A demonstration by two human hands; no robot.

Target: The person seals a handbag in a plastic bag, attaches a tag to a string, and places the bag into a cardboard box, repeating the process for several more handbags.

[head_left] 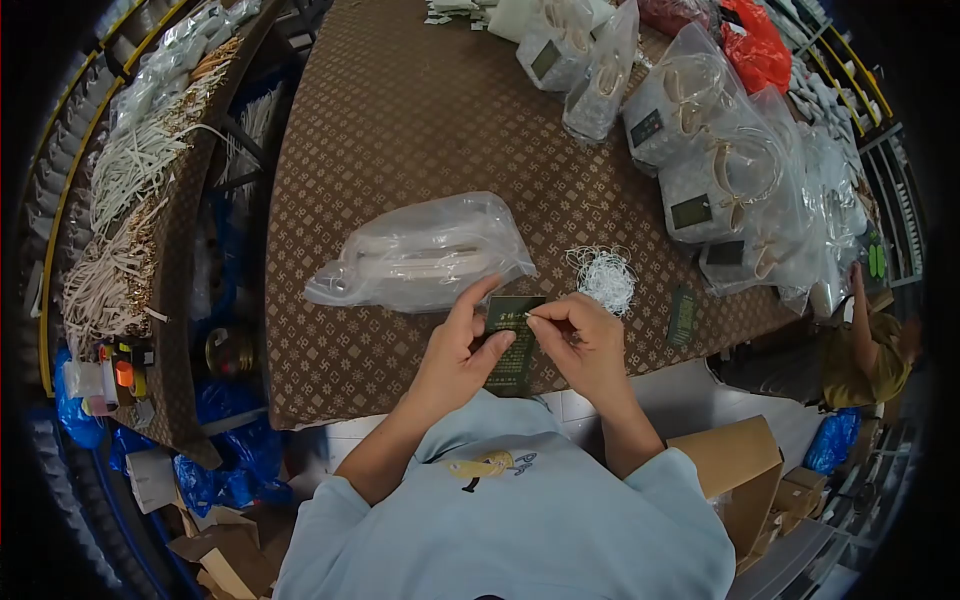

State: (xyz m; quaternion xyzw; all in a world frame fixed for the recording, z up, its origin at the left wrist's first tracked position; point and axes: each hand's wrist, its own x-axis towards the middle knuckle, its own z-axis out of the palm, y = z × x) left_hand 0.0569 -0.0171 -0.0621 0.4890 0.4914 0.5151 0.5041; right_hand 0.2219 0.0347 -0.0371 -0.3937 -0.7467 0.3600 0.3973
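My left hand (pixel 455 355) is closed around the left edge of a dark green hang tag (pixel 510 370) with pale printed lettering, its thumb lying across the front. At the tag's upper right corner, my right hand (pixel 583 343) pinches a tiny white bit that looks like string; the fingers hide most of it. Just beyond the right hand lies a tangled pile of white strings (pixel 604 279). A clear plastic bag (pixel 430 255) with a pale item inside rests on the table past my left hand. Another dark green tag (pixel 682 315) lies to the right.
Several bagged handbags (pixel 690 170) with dark tags line the right side of the brown patterned table (pixel 400 130). A red bag (pixel 755 48) sits behind them. Bundles of straps (pixel 140 180) fill a left-hand bench. Another person (pixel 868 350) is at the far right. An open cardboard box (pixel 735 465) stands below.
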